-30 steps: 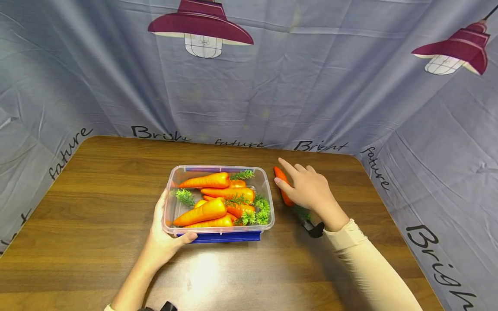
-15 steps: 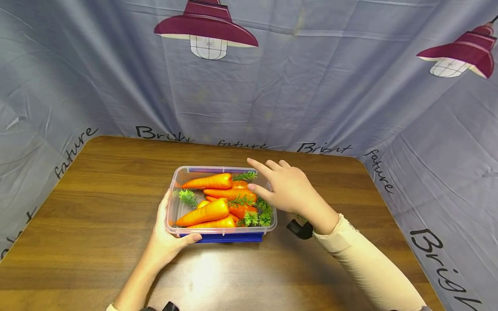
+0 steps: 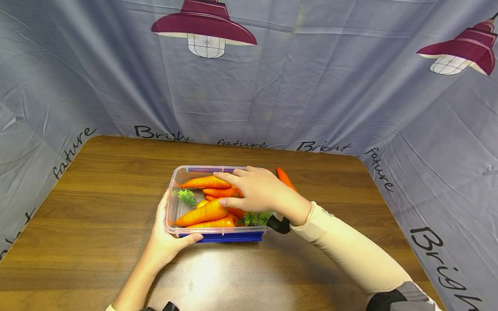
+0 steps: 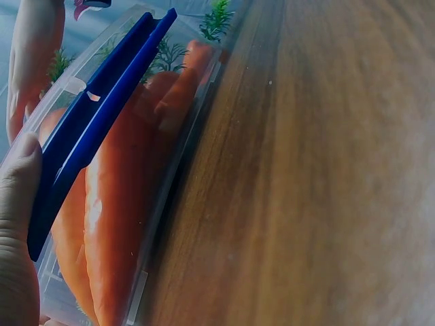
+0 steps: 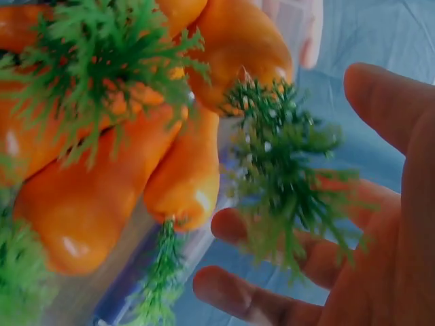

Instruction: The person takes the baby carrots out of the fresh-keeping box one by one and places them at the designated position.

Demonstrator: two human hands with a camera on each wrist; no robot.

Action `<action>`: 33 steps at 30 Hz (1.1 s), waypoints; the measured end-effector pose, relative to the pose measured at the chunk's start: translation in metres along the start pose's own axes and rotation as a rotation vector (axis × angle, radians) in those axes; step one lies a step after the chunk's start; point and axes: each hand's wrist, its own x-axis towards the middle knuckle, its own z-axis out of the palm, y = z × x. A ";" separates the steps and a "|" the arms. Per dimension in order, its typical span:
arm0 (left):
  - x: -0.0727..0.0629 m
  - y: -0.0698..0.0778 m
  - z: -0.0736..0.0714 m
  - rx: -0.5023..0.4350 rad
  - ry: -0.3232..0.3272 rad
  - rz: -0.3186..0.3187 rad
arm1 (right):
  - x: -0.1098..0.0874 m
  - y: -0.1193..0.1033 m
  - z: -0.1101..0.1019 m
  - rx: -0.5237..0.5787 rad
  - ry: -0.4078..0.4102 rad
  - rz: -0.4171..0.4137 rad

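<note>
A clear plastic food container [image 3: 219,230] with blue latches sits on the table, full of orange carrots [image 3: 204,214] with green leafy tops. At its left end my left hand [image 3: 165,235] grips it, thumb along the front; the left wrist view has the thumb by the blue latch [image 4: 105,119], carrots showing through the wall. Over the container's right half is my right hand [image 3: 262,190], fingers spread and hiding several carrots. In the right wrist view its thumb and fingers stand apart around a carrot's green top [image 5: 292,176].
One more carrot [image 3: 285,178] lies on the wooden table [image 3: 97,207] right of the container, partly hidden by my right hand. A grey-blue curtain [image 3: 292,86] printed with lamps and lettering encloses the back and sides.
My right hand has moved left from above the loose carrot to over the carrots in the container, leaving that carrot on the table. The left hand keeps its hold on the container.
</note>
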 end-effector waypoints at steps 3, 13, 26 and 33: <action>0.000 0.000 0.000 -0.021 -0.003 0.005 | 0.006 -0.006 -0.001 0.008 -0.054 -0.006; 0.000 -0.001 -0.001 0.033 0.000 -0.010 | 0.022 -0.022 0.009 0.018 -0.151 -0.059; -0.001 0.001 -0.001 0.002 -0.011 -0.012 | 0.032 -0.029 0.016 0.020 -0.226 -0.102; -0.001 0.001 -0.001 0.048 0.001 -0.007 | 0.036 -0.034 0.019 0.008 -0.279 -0.108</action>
